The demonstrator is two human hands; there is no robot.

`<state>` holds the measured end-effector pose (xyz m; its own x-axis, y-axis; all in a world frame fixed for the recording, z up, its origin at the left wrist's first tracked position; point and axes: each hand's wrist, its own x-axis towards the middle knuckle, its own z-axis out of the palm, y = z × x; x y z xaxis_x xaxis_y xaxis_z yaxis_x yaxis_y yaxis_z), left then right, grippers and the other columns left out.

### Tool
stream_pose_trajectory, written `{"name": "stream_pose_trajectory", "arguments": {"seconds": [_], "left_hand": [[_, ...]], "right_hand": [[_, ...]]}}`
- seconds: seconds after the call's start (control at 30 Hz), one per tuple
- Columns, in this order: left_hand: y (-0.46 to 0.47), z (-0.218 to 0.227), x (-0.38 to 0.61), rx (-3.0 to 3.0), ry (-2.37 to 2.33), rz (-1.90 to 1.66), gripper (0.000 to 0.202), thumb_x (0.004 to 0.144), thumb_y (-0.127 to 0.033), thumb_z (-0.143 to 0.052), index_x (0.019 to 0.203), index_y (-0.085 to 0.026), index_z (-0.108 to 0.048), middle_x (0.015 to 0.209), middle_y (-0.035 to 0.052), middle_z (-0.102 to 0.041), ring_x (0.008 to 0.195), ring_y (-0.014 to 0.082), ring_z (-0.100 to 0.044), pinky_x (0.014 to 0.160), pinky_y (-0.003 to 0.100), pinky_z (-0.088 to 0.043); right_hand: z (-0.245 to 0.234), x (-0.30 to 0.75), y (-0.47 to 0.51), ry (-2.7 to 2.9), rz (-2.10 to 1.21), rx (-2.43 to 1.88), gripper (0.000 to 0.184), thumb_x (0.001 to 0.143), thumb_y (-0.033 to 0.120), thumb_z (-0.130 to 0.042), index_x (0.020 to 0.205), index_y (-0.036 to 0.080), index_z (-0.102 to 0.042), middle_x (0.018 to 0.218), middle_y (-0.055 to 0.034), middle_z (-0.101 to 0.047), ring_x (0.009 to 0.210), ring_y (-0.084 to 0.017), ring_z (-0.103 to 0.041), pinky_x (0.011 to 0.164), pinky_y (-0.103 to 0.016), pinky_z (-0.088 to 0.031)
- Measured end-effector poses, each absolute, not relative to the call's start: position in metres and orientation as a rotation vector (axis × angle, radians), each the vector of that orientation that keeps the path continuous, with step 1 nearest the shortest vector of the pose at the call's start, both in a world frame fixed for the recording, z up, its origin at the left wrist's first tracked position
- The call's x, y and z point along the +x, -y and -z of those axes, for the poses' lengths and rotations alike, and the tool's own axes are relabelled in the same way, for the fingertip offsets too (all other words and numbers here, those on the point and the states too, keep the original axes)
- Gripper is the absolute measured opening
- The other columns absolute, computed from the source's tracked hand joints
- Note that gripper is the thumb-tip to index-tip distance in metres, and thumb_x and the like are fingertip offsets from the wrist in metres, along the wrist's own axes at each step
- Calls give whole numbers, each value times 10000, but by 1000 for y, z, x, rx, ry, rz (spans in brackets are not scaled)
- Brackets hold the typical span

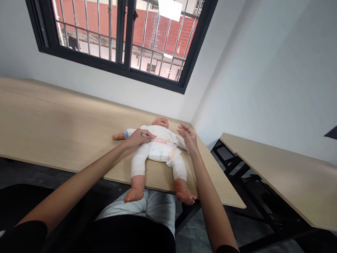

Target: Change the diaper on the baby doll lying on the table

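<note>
A baby doll point(161, 130) in white clothing lies on its back on the wooden table, its head away from me and its feet over the near edge. Around its hips is a white diaper point(158, 151), with a pinkish patterned strip along the waist. My left hand point(139, 137) rests at the diaper's waist on the left, thumb and fingertips closed on its upper edge. Above the doll's arm on the right, my right hand point(188, 137) is raised with its fingers apart and nothing in them. A loose-looking diaper flap point(173, 154) shows at the right hip.
The light wooden table point(65, 130) runs along the wall beneath a dark-framed barred window point(126, 68). A second wooden table point(273, 165) with black legs stands to the right, across a gap. My lap is below the near edge.
</note>
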<state>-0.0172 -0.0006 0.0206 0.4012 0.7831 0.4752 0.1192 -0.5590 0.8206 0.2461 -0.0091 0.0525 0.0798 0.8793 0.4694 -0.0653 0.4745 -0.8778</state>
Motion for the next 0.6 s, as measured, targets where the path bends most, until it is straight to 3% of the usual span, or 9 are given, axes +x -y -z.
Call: {"name": "stream_pose_trajectory", "arguments": {"seconds": [0.1, 0.17, 0.27, 0.47, 0.6], "left_hand": [[1, -23, -20, 1843, -860, -1325, 302, 718, -422, -711, 804, -134, -745, 891, 91, -729, 838, 211, -633, 711, 271, -463], [3, -24, -20, 1861, -877, -1302, 296, 714, -410, -711, 796, -128, -746, 875, 94, -732, 833, 215, -637, 710, 275, -465], [5, -21, -19, 1967, -835, -1148, 309, 727, -421, -695, 822, -132, -750, 860, 89, -737, 826, 222, -645, 720, 290, -475], [7, -19, -19, 2099, -701, -1020, 344, 793, -432, -624, 946, -151, -749, 1002, 90, -728, 931, 229, -638, 814, 312, -469], [9, -22, -21, 2148, -707, -933, 330, 804, -406, -598, 945, -150, -752, 909, 67, -733, 834, 201, -628, 749, 281, -459]], "right_hand": [[-44, 264, 2, 1086, -784, -849, 260, 676, 338, -668, 904, 215, -639, 864, -5, -642, 739, -118, -595, 814, -288, -483], [-42, 267, 2, 1096, -782, -857, 277, 667, 360, -681, 895, 215, -624, 823, 4, -622, 695, -108, -570, 772, -277, -477], [-41, 259, 9, 1360, -757, -928, 355, 636, 392, -737, 914, 204, -621, 851, -7, -629, 731, -119, -566, 749, -276, -455], [-36, 232, 26, 1989, -629, -1081, 298, 704, 456, -696, 805, 176, -680, 898, -53, -667, 823, -171, -566, 747, -305, -422], [-34, 230, 27, 2001, -653, -1143, 316, 732, 477, -670, 817, 173, -695, 924, -72, -661, 840, -185, -559, 772, -318, -421]]}}
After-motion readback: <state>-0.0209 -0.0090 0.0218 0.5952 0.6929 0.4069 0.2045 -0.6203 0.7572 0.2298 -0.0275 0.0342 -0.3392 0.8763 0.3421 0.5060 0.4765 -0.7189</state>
